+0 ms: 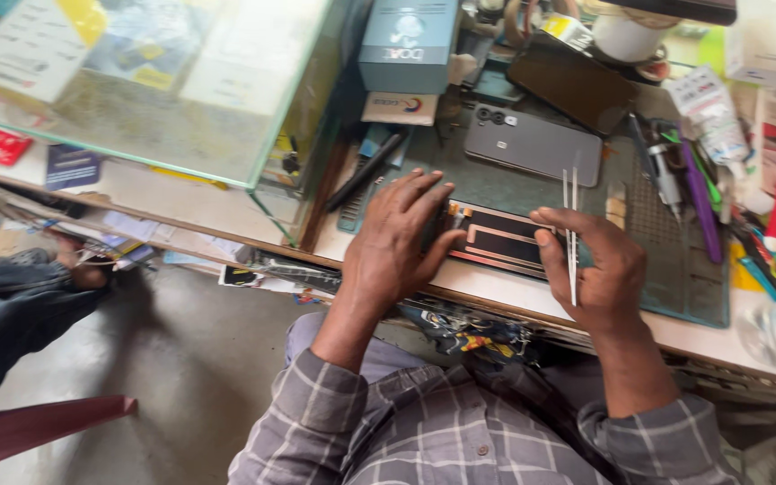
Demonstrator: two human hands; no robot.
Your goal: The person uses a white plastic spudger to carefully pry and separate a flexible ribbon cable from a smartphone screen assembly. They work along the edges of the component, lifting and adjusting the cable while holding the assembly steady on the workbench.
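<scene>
The opened phone (496, 241) lies on the mat (675, 269) (grey phone (532, 144) behind it), tools (693, 180) right.

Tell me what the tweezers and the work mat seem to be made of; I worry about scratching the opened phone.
The tweezers in the right hand look like bare metal: thin, pale, shiny prongs. The mat looks like matte grey-green rubber or silicone, with moulded grid ridges; the material is a guess. The left hand steadies the opened phone.

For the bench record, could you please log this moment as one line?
left hand: pressing flat on opened dark phone body | right hand: grip on thin metal tweezers | surface: green work mat
</scene>
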